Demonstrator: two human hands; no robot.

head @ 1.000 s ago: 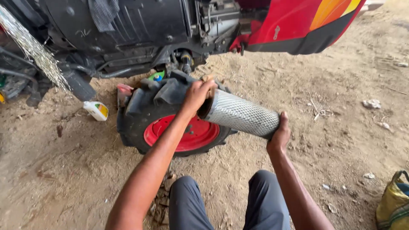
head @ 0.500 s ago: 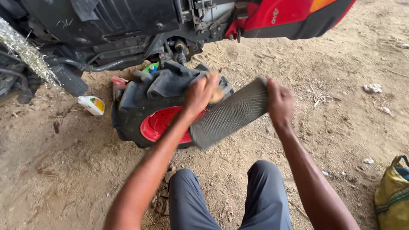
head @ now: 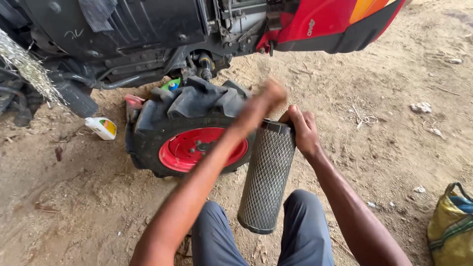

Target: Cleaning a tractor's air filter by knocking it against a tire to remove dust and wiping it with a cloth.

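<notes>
Nearest, grey trousered knees are seen at six o'clock. Just above them, a grey mesh-covered cylindrical filter is held nearly upright, its lower end between the knees. Its top end is gripped by the right hand, fingers curled over the rim. The left hand is blurred at the filter's eleven o'clock; how far its fingers are open cannot be told. Beyond, a lugged tyre with red rim lies under a tractor. A white bottle rests at nine o'clock, a yellow sack at four.
</notes>
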